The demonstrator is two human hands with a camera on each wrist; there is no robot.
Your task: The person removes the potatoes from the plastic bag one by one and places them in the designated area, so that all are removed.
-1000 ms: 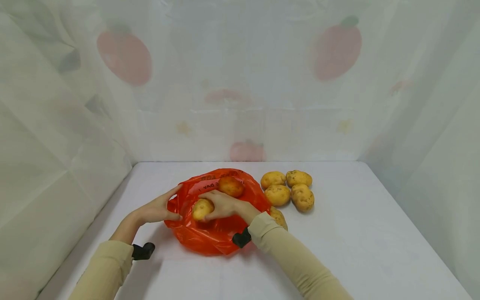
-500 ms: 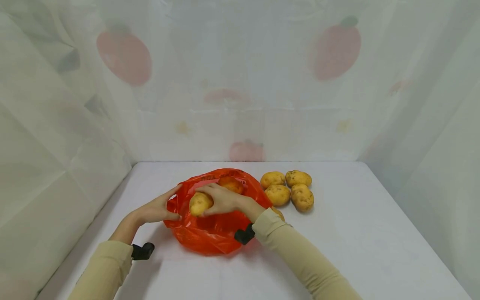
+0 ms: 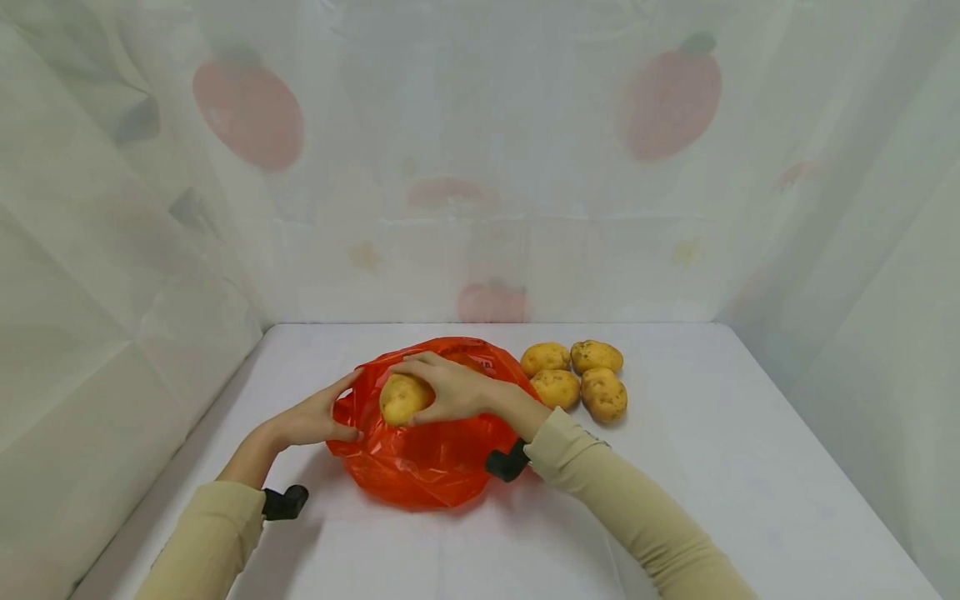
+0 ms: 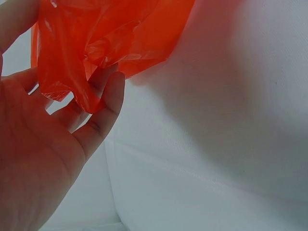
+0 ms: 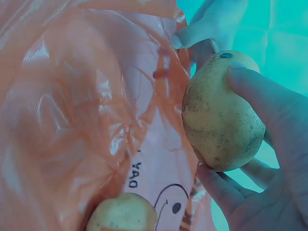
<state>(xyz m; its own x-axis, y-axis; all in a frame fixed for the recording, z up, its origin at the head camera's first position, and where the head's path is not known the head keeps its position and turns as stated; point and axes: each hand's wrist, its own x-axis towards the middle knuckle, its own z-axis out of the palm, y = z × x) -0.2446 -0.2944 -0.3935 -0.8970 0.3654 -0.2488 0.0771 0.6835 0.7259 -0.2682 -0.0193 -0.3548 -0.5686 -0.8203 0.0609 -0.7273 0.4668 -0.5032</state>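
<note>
A red plastic bag (image 3: pixel 420 479) sits with its mouth spread wide, left of the middle of the table. My left hand (image 3: pixel 311 418) grips its left rim; in the left wrist view the fingers (image 4: pixel 114 91) curl round the crumpled plastic. Over the bag's mouth, my right hand (image 3: pixel 453 392) holds a potato (image 3: pixel 405 398) between thumb and fingers. From the right wrist, this potato (image 5: pixel 221 115) shows whole, with a dark spot near one end. Another potato (image 5: pixel 122 214) lies inside the bag, mostly hidden by my right hand in the head view.
Right of the bag, several potatoes (image 3: pixel 604 395) lie grouped on the white table (image 3: pixel 720 467). Pale curtains printed with fruit (image 3: pixel 247 112) hang behind and on both sides.
My right hand has lifted the potato from inside the bag and turned it slightly, the forearm shifting right. It now covers most of the other potato. The left hand has stayed still.
</note>
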